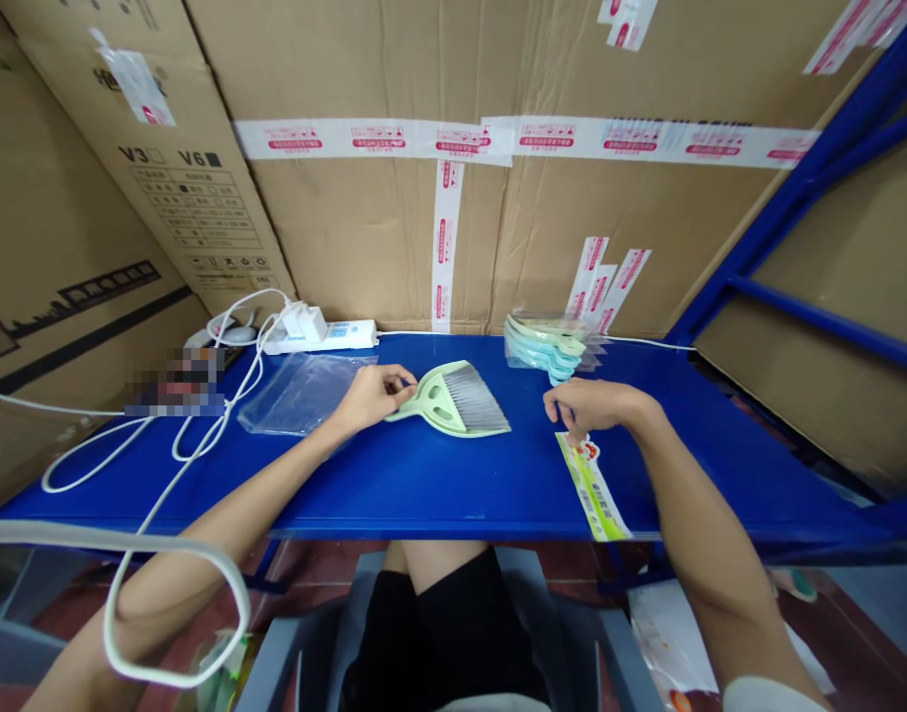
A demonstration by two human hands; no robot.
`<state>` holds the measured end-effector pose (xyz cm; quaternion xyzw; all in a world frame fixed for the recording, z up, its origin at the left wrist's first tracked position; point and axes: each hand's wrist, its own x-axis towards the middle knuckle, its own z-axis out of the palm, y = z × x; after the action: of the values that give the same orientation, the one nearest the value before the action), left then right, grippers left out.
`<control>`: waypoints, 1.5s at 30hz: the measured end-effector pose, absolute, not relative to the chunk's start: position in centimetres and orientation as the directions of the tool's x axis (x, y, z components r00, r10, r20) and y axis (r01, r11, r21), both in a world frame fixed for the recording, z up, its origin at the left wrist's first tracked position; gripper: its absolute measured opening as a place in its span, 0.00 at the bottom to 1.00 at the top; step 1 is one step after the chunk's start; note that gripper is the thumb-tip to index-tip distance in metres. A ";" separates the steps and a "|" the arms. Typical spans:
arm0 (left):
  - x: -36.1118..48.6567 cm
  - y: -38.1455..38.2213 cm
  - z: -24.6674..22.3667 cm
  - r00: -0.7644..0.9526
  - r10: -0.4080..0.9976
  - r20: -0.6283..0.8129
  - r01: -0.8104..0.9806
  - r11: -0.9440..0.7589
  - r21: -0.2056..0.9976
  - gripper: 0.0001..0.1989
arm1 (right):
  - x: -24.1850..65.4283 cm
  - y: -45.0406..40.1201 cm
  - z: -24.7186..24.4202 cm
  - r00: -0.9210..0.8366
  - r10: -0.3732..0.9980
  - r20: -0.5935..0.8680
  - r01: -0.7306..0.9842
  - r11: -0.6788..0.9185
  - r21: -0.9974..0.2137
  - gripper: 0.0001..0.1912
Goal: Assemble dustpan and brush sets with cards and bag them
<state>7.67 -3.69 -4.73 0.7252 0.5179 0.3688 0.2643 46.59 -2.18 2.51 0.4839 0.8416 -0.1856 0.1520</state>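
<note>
A pale green mini dustpan (474,432) lies on the blue table with a grey-bristled hand brush (477,398) nested in it. My left hand (375,396) is closed, its fingers pinching the handle end of the set. At the right, my right hand (590,405) is bent down with curled fingers, the tips at the top end of a yellow-green printed card (592,489). That card slants toward the table's front edge; the exact grip on it is partly hidden. Behind the right hand sits a stack of bagged green and blue dustpan sets (546,346).
A clear plastic bag (294,396) lies flat beside my left hand. Behind it is a white power strip (323,336), with a looping white cable (193,465) across the left side and over my left forearm. Cardboard walls (371,227) and a blue metal frame (786,198) enclose the table (423,494).
</note>
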 end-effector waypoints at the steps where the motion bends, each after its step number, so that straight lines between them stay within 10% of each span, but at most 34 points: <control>1: 7.6 -3.8 -4.6 0.196 0.953 0.230 0.547 -0.301 0.781 0.13 | 46.6 -2.1 2.6 -0.509 0.736 -0.447 0.859 0.472 -0.200 0.15; 6: 7.1 -3.8 -4.5 0.115 0.895 0.431 0.682 -0.387 0.620 0.14 | 46.2 -2.1 3.9 -0.727 0.650 -0.222 0.586 0.419 -0.693 0.17; 11: 6.9 -3.1 -5.5 0.438 0.756 0.486 0.588 -0.650 0.481 0.21 | 43.1 -1.8 2.1 -0.487 0.871 0.066 0.156 0.161 -0.974 0.24; 19: 7.1 -3.2 -5.6 0.521 0.754 0.399 0.603 -0.656 0.453 0.23 | 39.0 -2.3 -1.9 -0.320 0.921 -0.222 0.235 -0.150 -0.960 0.17; 45: 7.8 -4.0 -5.1 0.562 0.689 0.458 0.549 -0.724 0.417 0.20 | 40.2 -0.3 -2.7 -0.127 0.989 -0.071 0.164 -0.050 -0.985 0.13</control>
<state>7.80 -3.96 -5.09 0.8762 0.3533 0.3072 0.1140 40.23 -0.34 -2.74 0.5194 0.5553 -0.5052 -0.4082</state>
